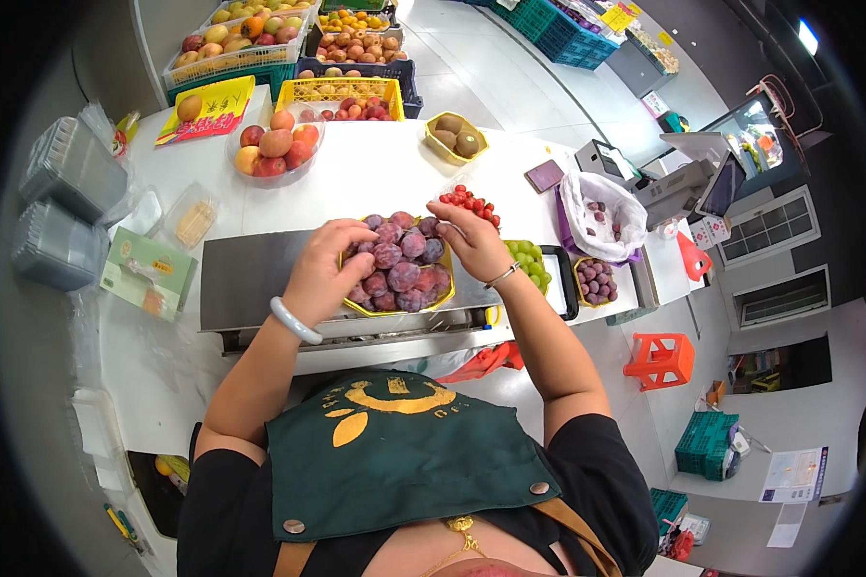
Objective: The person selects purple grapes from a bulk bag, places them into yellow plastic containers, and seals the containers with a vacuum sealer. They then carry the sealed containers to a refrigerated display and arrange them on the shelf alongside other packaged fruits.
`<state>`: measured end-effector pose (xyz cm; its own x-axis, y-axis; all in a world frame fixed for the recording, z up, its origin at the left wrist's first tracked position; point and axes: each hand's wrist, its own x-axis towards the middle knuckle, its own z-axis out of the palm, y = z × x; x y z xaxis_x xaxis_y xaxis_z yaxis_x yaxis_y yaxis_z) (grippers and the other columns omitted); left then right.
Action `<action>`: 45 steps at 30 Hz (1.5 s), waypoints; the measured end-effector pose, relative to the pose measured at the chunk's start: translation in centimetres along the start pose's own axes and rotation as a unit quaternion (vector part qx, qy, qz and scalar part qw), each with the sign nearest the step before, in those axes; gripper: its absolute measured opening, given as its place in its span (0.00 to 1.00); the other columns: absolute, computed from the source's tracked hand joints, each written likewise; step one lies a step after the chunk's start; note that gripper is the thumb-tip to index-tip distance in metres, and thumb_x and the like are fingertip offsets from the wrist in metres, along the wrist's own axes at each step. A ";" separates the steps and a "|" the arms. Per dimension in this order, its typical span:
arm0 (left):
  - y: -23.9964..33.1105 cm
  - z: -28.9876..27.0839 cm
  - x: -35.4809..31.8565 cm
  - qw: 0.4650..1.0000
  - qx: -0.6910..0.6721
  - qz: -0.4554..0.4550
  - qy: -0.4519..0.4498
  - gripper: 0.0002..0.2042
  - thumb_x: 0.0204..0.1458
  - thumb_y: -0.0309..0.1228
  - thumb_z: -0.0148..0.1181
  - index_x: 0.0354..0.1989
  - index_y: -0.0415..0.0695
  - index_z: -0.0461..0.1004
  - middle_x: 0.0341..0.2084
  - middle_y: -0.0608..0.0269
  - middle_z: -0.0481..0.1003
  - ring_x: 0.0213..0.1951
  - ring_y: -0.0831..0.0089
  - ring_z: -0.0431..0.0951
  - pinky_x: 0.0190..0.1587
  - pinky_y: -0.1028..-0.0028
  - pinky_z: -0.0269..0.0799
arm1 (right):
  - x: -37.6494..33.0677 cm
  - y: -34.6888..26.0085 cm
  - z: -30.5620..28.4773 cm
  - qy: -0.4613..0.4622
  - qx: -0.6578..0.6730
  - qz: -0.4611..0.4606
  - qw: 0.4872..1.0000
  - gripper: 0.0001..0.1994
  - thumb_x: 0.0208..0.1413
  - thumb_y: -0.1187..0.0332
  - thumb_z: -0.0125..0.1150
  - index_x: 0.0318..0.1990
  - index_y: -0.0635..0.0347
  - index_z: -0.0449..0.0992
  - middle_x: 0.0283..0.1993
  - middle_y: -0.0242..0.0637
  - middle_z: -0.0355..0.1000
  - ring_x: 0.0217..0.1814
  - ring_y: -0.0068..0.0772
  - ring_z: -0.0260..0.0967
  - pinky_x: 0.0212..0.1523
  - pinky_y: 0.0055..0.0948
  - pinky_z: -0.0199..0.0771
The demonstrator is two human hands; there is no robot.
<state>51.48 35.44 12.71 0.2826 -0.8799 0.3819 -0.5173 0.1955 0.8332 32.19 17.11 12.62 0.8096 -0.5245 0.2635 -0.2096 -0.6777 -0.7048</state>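
The white counter (375,178) stretches before me, pale and broad, and along its near edge runs a dark slab (250,279) that gives my work a flat base. To my right stands a lined bin (618,197) with a few purple fruit at its bottom; the white liner probably keeps them off the bin's walls. Ahead and to the left, a clear bowl (233,154) gathers red fruit, its sides stopping them from rolling. The plums (404,252) are heaped in a yellow tray (387,313) on the slab, straight in front of my chest, I'd say because both arms reach it evenly there. My left hand (329,269) curves round the heap's left side, fingers close together, thumb parted from them; my right hand (476,245) arches over the far right side, fingers loosely bent and side by side. Set opposite each other like this, they seem to fence in the rounded pile, which could easily slip over the rim. Whether any fingertip presses on a plum, I cannot tell. Just beyond my right wrist sit green grapes (526,262), the kiwis (467,144) lie farther off in their own tray, and small red tomatoes (467,200) rest near my right fingers.
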 end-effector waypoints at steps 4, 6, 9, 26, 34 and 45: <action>-1.2 -1.7 -1.1 0.996 -0.028 -0.075 0.029 0.12 0.55 0.26 0.54 0.47 0.42 0.74 0.45 0.63 0.72 0.46 0.77 0.71 0.44 0.76 0.68 | -0.3 0.3 0.5 0.031 -0.051 0.021 0.998 0.08 0.57 0.70 0.58 0.42 0.63 0.76 0.40 0.38 0.75 0.40 0.33 0.73 0.43 0.29 0.72; -2.0 -1.9 -2.1 0.977 -0.063 -0.201 0.027 0.13 0.56 0.27 0.54 0.50 0.41 0.72 0.46 0.62 0.72 0.44 0.80 0.71 0.42 0.78 0.68 | -0.5 0.7 1.3 0.065 -0.064 0.025 0.996 0.07 0.56 0.69 0.59 0.38 0.62 0.76 0.36 0.39 0.74 0.39 0.36 0.71 0.42 0.30 0.70; -2.8 -0.8 -3.1 0.961 -0.112 -0.251 0.004 0.18 0.59 0.30 0.50 0.58 0.43 0.66 0.47 0.65 0.71 0.40 0.83 0.70 0.38 0.80 0.67 | -0.7 2.0 1.9 0.071 -0.049 0.034 0.996 0.08 0.57 0.69 0.58 0.41 0.61 0.76 0.38 0.40 0.73 0.45 0.38 0.70 0.49 0.31 0.68; -1.1 -0.9 -6.2 0.914 -0.217 -0.344 -0.001 0.24 0.59 0.28 0.46 0.65 0.41 0.58 0.37 0.70 0.68 0.30 0.84 0.70 0.28 0.84 0.69 | -5.4 0.9 5.3 0.030 0.192 0.269 0.943 0.14 0.61 0.70 0.47 0.50 0.66 0.74 0.33 0.40 0.75 0.32 0.27 0.71 0.36 0.27 0.72; -0.9 -9.0 -12.2 0.864 -0.153 -0.475 -0.073 0.18 0.59 0.37 0.51 0.56 0.47 0.68 0.43 0.69 0.71 0.35 0.79 0.76 0.29 0.81 0.70 | -12.7 1.4 -2.2 -0.030 0.216 0.372 0.902 0.11 0.59 0.61 0.57 0.43 0.58 0.74 0.32 0.28 0.72 0.30 0.19 0.73 0.24 0.18 0.68; -11.1 -3.6 -11.3 0.720 -0.364 -0.579 -0.122 0.12 0.59 0.39 0.55 0.48 0.49 0.73 0.40 0.72 0.73 0.32 0.78 0.74 0.27 0.77 0.69 | -11.9 7.5 5.2 -0.056 0.429 0.559 0.708 0.11 0.58 0.63 0.54 0.42 0.58 0.75 0.40 0.32 0.76 0.30 0.27 0.75 0.25 0.25 0.72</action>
<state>56.95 44.82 0.61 -0.0121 -0.6683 -0.7438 0.5349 -0.6328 0.5599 23.86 20.94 0.73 0.4494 -0.4098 -0.7937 -0.3823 0.7148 -0.5856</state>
